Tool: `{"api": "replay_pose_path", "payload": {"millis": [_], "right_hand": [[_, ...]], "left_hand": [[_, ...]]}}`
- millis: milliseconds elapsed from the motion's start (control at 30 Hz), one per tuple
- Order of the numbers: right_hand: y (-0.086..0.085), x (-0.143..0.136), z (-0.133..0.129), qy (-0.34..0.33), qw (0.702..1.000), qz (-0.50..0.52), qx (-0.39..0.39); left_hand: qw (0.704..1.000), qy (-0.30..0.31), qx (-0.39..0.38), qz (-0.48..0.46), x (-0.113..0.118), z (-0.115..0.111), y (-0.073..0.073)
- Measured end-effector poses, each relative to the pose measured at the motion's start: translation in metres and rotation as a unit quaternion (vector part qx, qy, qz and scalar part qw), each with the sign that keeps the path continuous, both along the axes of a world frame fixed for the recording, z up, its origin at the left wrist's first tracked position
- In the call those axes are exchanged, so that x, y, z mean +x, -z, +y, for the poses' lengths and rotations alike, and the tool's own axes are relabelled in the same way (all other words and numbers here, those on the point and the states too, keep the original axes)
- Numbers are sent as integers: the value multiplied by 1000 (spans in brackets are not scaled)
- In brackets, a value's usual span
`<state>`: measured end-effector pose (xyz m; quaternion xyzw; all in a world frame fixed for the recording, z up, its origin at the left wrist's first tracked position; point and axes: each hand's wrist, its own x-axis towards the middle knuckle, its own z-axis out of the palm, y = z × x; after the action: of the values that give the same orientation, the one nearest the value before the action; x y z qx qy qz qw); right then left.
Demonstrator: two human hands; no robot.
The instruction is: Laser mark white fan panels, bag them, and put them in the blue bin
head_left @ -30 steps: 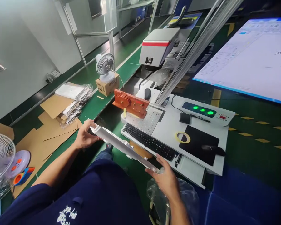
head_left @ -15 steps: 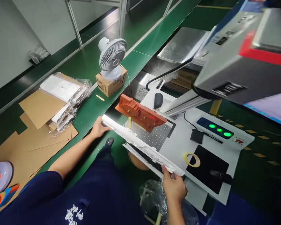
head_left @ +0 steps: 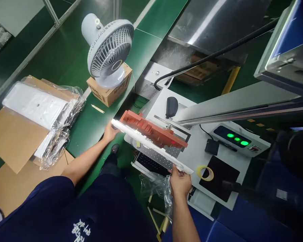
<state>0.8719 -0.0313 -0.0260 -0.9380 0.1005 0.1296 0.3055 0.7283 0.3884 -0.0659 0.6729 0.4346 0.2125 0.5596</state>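
Observation:
A long white plastic panel (head_left: 151,145), seen nearly edge-on, stretches between my hands. My left hand (head_left: 110,131) grips its far left end, fingers partly behind it. My right hand (head_left: 181,183) is closed around its lower right end. Directly behind the panel stands an orange fixture (head_left: 154,131), a long block with raised shapes; panel and fixture overlap, and I cannot tell whether they touch. Under both lies a perforated metal plate (head_left: 155,158) on the white machine bed (head_left: 192,144).
On the green bench, a white fan (head_left: 111,50) stands on a cardboard box (head_left: 110,87). Plastic-wrapped white panels (head_left: 37,102) lie at left. A tape roll (head_left: 205,173) and black pad (head_left: 221,181) sit right, near a box with green lights (head_left: 231,137). A metal column (head_left: 232,104) rises behind.
Both hands have brought the white panel closer to the orange fixture, its right end moving up and left. The camera view has shifted, so the fan looks larger.

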Motion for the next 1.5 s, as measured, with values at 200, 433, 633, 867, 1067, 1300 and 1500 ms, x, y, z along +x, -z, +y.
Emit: {"api": "replay_pose_path", "payload": {"millis": [200,433,633,867,1067,1300,1500], "right_hand": [[-11,19,26,45,999,2,18],[-3,36,35,65,995,32,70],[-4,48,37,55,996,-2,73],[-11,55,47,74,987,20,144],[-6,65,49,80,984,20,160],[-6,67,54,94,978,37,184],[-9,67,57,120,975,61,174]], "left_hand": [[1000,4,-19,5,18,8,-4],[999,38,-11,4,41,15,-23],[997,50,-11,59,36,18,-34],[994,65,18,84,51,27,-43],[993,50,23,101,54,24,-42],[990,47,32,126,59,22,-48],[989,59,1,138,59,28,-53]]}}
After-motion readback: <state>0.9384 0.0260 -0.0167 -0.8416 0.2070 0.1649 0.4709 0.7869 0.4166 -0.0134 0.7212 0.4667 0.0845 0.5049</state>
